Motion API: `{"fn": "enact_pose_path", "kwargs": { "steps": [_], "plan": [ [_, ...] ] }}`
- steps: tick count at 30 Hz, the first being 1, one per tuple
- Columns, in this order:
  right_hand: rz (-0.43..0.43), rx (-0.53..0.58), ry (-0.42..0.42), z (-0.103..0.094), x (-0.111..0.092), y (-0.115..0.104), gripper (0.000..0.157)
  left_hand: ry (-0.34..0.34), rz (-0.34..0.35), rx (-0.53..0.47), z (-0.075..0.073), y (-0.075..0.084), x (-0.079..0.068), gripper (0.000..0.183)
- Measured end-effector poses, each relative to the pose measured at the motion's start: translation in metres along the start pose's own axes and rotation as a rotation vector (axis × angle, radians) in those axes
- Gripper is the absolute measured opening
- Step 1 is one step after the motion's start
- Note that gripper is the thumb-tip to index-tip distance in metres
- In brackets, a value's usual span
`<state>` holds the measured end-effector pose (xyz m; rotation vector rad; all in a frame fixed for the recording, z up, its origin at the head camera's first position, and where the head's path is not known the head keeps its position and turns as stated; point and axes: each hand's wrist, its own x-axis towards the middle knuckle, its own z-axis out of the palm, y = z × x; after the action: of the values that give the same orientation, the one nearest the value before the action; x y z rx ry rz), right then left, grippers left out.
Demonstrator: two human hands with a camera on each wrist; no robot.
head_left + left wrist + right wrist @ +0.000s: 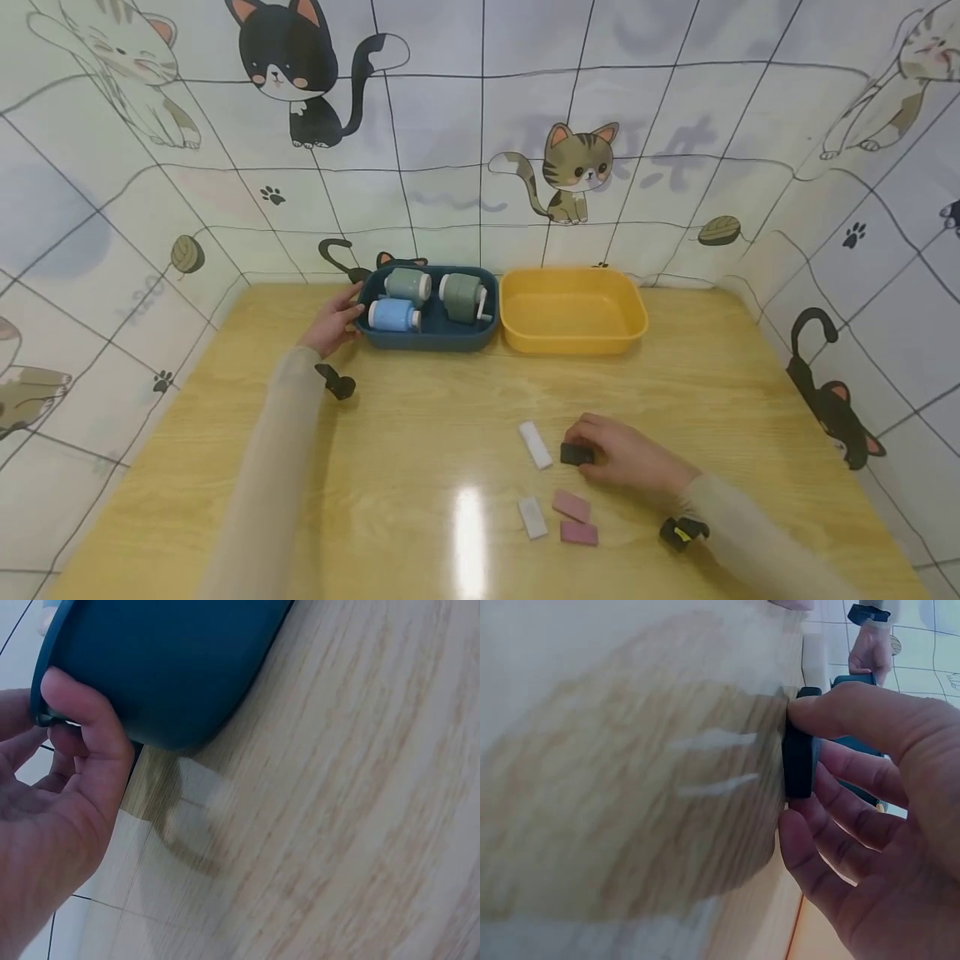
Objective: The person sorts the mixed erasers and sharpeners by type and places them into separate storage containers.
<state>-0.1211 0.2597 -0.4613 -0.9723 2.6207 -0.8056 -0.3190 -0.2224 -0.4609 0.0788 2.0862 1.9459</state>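
Observation:
My left hand (333, 323) holds the left end of a dark blue basin (427, 341) by its rim; in the left wrist view the thumb lies on the outer wall. Inside are a blue cylinder (392, 316) and a pale green cylinder (406, 286), both with white ends, and a darker green one (462, 297) with a white crank, like a pencil sharpener. Low over the table, my right hand (618, 452) pinches a small black block (576, 454) between thumb and fingers. Beside it lie two white blocks, one long (536, 445) and one shorter (532, 517), and two pink blocks (572, 506).
A yellow basin (573, 343) stands right of the blue one, against the back wall. Cat-patterned tiled walls close off the wooden table (405, 433) at the back and sides. A bright light reflection shows near the front middle.

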Motion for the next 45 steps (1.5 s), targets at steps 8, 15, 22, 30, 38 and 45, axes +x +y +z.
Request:
{"fn": "enact_pose_path", "kwargs": {
  "steps": [8,15,22,30,38,45],
  "plan": [
    [-0.004,0.016,0.021,-0.002,0.007,0.005,0.031,0.001,-0.025,-0.009,0.007,0.015,-0.011,0.057],
    [0.011,0.024,0.052,-0.013,0.012,0.005,0.03,0.014,-0.019,-0.037,0.002,0.008,-0.003,0.057],
    [-0.004,-0.023,0.079,-0.023,0.015,0.006,0.033,0.011,-0.015,-0.034,0.001,0.007,0.003,0.056],
    [-0.014,-0.013,0.135,-0.034,0.02,0.007,0.034,0.011,-0.006,0.032,0.002,0.005,0.005,0.056],
    [-0.036,-0.031,0.182,-0.04,0.026,0.011,0.035,0.017,-0.02,0.046,-0.002,0.0,0.011,0.056],
    [-0.055,-0.025,0.194,-0.044,0.032,0.01,0.036,0.006,-0.022,0.047,-0.002,0.001,0.008,0.057]
  ]
}}
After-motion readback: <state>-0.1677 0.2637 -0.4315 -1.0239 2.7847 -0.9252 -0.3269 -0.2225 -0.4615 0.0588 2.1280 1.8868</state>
